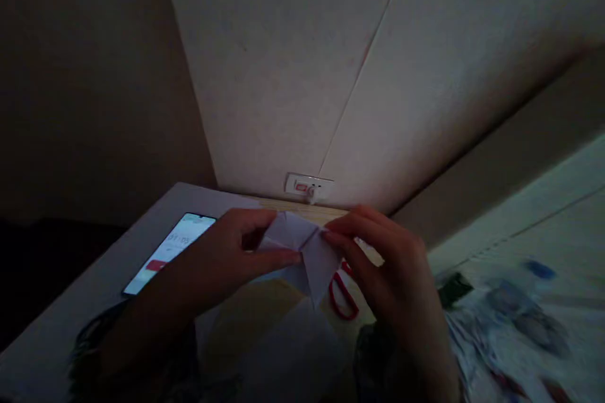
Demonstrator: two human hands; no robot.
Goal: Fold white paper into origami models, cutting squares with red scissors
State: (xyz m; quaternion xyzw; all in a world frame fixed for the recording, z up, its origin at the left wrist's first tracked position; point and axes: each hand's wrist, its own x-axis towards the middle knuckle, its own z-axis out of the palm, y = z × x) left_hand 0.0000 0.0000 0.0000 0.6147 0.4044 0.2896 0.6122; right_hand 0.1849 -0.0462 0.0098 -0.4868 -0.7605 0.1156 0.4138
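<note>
Both my hands hold a folded white paper (pixel 307 252) just above the table. My left hand (pixel 222 258) pinches its left side, with the thumb on top and the fingers curled under. My right hand (pixel 387 264) pinches the right side with its fingertips near the centre fold. The paper shows several creases and a point hanging down at its lower middle. The scene is dim and a little blurred.
A lit phone (pixel 170 252) lies on the grey table (pixel 57 334) to the left. Red-handled scissors (pixel 343 299) lie under the paper. A wall socket (pixel 307 187) sits on the wall behind. Patterned fabric (pixel 515 321) lies at the right.
</note>
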